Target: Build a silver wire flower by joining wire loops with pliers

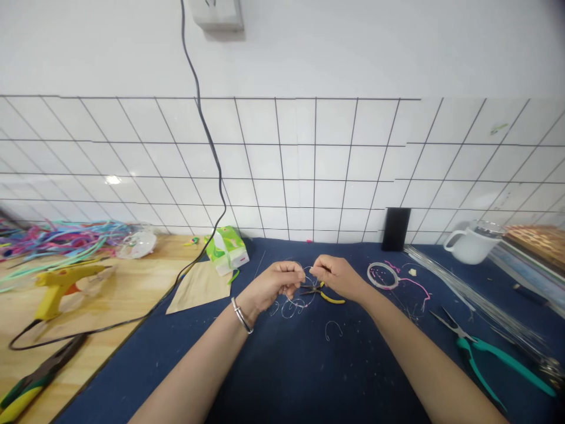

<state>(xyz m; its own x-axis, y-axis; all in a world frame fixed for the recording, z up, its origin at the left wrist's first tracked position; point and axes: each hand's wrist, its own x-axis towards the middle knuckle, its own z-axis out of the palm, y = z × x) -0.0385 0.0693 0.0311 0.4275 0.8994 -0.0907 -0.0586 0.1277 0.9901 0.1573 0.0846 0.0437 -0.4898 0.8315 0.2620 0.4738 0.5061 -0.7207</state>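
Over the dark blue cloth, my left hand (282, 281) pinches a thin looped wire (308, 299) between thumb and fingertips; a silver bangle circles that wrist. My right hand (333, 272) pinches the same wire a short way to the right, so a small arc shows between both hands. Curled loops of wire dangle or lie below my left hand; which of the two I cannot tell. Yellow-handled pliers (332, 299) rest on the cloth just under and behind my hands. A bent piece of wire (333, 330) lies nearer to me. My fingertips partly hide the wire.
Right: a clear ring-shaped dish (371, 278) with pink beads, teal-handled pliers (494, 353), a bundle of straight wires (463, 291), a white mug (472, 244), a black upright block (396, 229). Left: a tissue pack (238, 259), a yellow glue gun (50, 291), a black cord (216, 159), green-yellow pliers (37, 377).
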